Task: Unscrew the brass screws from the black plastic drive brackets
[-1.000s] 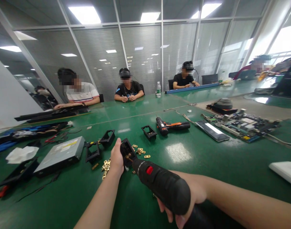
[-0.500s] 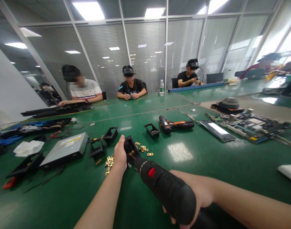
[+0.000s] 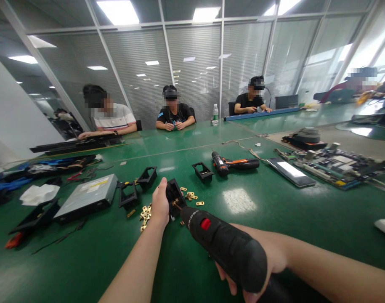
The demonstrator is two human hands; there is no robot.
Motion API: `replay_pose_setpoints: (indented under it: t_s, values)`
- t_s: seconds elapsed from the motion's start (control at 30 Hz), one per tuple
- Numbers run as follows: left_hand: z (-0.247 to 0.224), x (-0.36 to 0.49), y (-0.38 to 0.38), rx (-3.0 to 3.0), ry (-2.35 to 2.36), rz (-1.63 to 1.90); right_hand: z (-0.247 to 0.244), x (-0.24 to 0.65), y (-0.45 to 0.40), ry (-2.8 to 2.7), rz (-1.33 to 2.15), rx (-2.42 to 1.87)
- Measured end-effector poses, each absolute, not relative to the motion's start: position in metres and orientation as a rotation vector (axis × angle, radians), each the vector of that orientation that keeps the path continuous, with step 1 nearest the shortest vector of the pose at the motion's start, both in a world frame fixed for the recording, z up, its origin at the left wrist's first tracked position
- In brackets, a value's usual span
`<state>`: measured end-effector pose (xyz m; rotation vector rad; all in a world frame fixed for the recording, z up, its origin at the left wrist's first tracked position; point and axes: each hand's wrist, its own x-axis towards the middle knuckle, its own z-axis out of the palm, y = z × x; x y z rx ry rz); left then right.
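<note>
My left hand point(image 3: 160, 205) grips a black plastic frame point(image 3: 175, 191) by its left side, tilted up off the table. Wrapped round the handle of a black power screwdriver point(image 3: 224, 244) is my right hand point(image 3: 258, 256), partly hidden behind the tool. The bit reaches inside the held frame, at a small brass piece point(image 3: 176, 202). Loose brass plates point(image 3: 145, 214) lie beside my left hand, and several more point(image 3: 190, 195) lie to the right of the frame. Other black frames point(image 3: 147, 176) stand on the green table, one point(image 3: 203, 172) farther right.
A second screwdriver point(image 3: 233, 163) and a phone point(image 3: 290, 171) lie beyond, near circuit boards point(image 3: 340, 166). On the left are a silver drive point(image 3: 88, 197), white tissue point(image 3: 39, 194) and blue cloth point(image 3: 9, 183). Three people sit across the table point(image 3: 116, 252); another is far right.
The screwdriver and my right hand have shifted slightly right in view. The bit stays inside the held frame. Across the table, the person at the right has lowered a hand.
</note>
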<state>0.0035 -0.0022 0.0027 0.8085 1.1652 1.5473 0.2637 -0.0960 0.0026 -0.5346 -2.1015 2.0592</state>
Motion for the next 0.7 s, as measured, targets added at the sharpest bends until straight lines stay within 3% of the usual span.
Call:
replay_pose_setpoints:
  t_s: [0.7]
  values:
    - [0.0018, 0.0056, -0.0005, 0.768, 1.261, 1.606, 0.0008, 0.2644, -0.1000, -2.061, 2.048, -0.528]
